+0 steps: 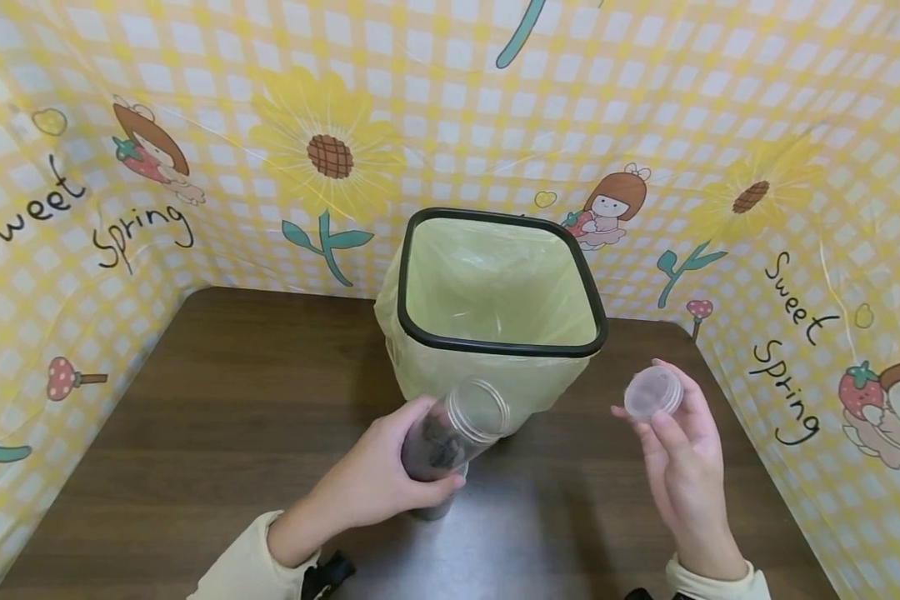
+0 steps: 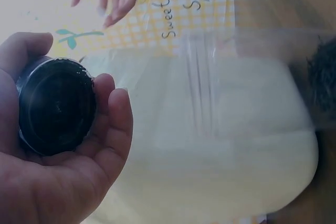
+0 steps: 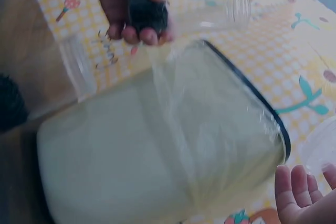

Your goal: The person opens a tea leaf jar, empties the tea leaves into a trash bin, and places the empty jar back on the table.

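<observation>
My left hand (image 1: 371, 467) grips a clear plastic jar (image 1: 471, 417) around its body. The jar's threaded mouth is uncovered and leans to the right near the bin's front, and dark material shows in its lower part. In the left wrist view the jar's dark round base (image 2: 58, 106) faces the camera. My right hand (image 1: 690, 475) pinches a round translucent screw lid (image 1: 652, 393) between thumb and fingers, right of the bin. A second clear jar (image 2: 247, 82) with dark contents (image 2: 323, 72) stands on the table, mostly hidden behind the left hand in the head view.
A square bin with a black rim (image 1: 498, 344) and a pale yellow liner bag (image 1: 487, 379) stands at the back middle of the dark wooden table (image 1: 285, 400). A yellow checked cloth (image 1: 465, 100) with printed flowers and figures walls in the back and both sides.
</observation>
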Available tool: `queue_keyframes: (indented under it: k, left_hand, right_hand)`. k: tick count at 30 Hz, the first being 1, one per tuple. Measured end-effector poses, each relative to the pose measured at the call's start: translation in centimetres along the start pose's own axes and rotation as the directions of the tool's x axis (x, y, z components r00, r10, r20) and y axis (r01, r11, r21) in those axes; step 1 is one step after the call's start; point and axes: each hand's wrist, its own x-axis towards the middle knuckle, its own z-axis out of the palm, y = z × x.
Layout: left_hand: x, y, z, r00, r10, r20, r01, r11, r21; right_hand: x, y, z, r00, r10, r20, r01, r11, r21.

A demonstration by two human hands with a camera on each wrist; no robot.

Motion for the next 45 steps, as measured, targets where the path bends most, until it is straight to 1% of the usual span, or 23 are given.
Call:
queue_keyframes:
  k: [3,5,7,10,13,15,16,18,21,23,26,28,30,32,34,36,39,41,45]
  left_hand:
    - [-0.1,-0.1,-0.7,1.000,0.006,-0.011,-0.006,1.000,-0.029]
    - [-0.2,-0.3,-1.1,1.000,0.008,-0.018,-0.009,0.998,-0.056]
    - [-0.4,-0.5,-1.5,1.000,0.014,-0.027,-0.015,0.998,-0.062]
    - [-0.8,-0.8,-2.0,0.999,0.004,-0.042,-0.006,0.998,-0.063]
    - [-1.2,-1.1,-2.5,0.999,-0.015,-0.052,0.011,0.998,-0.066]
    - [-1.4,-1.4,-2.8,0.997,-0.021,-0.068,0.018,0.999,-0.050]
    - [-1.5,-1.5,-2.9,0.997,-0.025,-0.077,0.022,0.999,-0.038]
    - [-1.7,-1.7,-3.2,0.995,-0.029,-0.096,0.028,1.000,-0.009]
    - [-1.9,-2.0,-3.7,0.991,-0.046,-0.129,0.051,0.998,0.035]
    - [-2.1,-2.3,-3.9,0.988,-0.054,-0.146,0.063,0.997,0.052]
    - [-2.3,-2.7,-4.3,0.985,-0.044,-0.168,0.058,0.995,0.078]
    - [-2.5,-2.9,-4.6,0.983,-0.038,-0.179,0.055,0.994,0.093]
    - [-2.6,-3.1,-4.9,0.982,-0.030,-0.186,0.049,0.994,0.097]
    - [-2.7,-3.2,-5.1,0.980,-0.036,-0.194,0.054,0.995,0.088]
    - [-2.7,-3.4,-5.4,0.977,-0.028,-0.211,0.048,0.995,0.088]
    - [-2.6,-3.4,-5.6,0.973,-0.022,-0.231,0.045,0.994,0.095]
    - [-2.6,-3.5,-5.8,0.965,-0.019,-0.260,0.051,0.992,0.115]
    - [-2.6,-3.6,-5.9,0.963,-0.026,-0.267,0.060,0.991,0.120]
    - [-2.6,-3.7,-6.2,0.960,-0.042,-0.277,0.078,0.990,0.117]
  right_hand:
    - [-0.4,0.0,-1.0,0.999,0.024,-0.047,-0.029,0.995,-0.095]
    - [-0.6,0.0,-1.8,0.999,0.024,-0.049,-0.030,0.989,-0.142]
    - [-0.8,0.0,-2.6,0.999,0.015,-0.042,-0.022,0.985,-0.174]
    - [-1.0,0.0,-3.8,0.999,0.007,-0.034,-0.014,0.973,-0.232]
    - [-1.1,0.0,-4.6,0.998,0.019,-0.064,-0.039,0.947,-0.319]
    - [-1.1,0.0,-5.1,0.994,0.044,-0.102,-0.081,0.912,-0.403]
    - [-1.1,0.0,-5.3,0.991,0.058,-0.119,-0.105,0.892,-0.439]
    - [-1.1,0.1,-5.9,0.985,0.091,-0.148,-0.156,0.840,-0.520]
    - [-1.3,0.2,-6.8,0.973,0.132,-0.189,-0.225,0.724,-0.652]
    - [-1.5,0.4,-7.3,0.965,0.146,-0.217,-0.260,0.644,-0.719]
    - [-1.6,0.6,-8.0,0.955,0.154,-0.252,-0.295,0.522,-0.800]
    - [-1.7,0.7,-8.4,0.949,0.167,-0.269,-0.316,0.453,-0.834]
    - [-1.8,0.8,-8.9,0.942,0.179,-0.285,-0.334,0.393,-0.857]
    - [-1.9,0.9,-9.4,0.934,0.188,-0.303,-0.352,0.351,-0.868]
    - [-2.0,1.0,-9.9,0.928,0.187,-0.321,-0.368,0.330,-0.869]
    - [-2.2,1.2,-10.5,0.928,0.180,-0.328,-0.369,0.301,-0.879]
    - [-2.5,1.5,-11.3,0.931,0.171,-0.323,-0.359,0.254,-0.898]
    - [-2.7,1.7,-12.0,0.937,0.170,-0.306,-0.339,0.214,-0.916]
    - [-3.0,2.3,-13.1,0.946,0.166,-0.278,-0.302,0.146,-0.942]
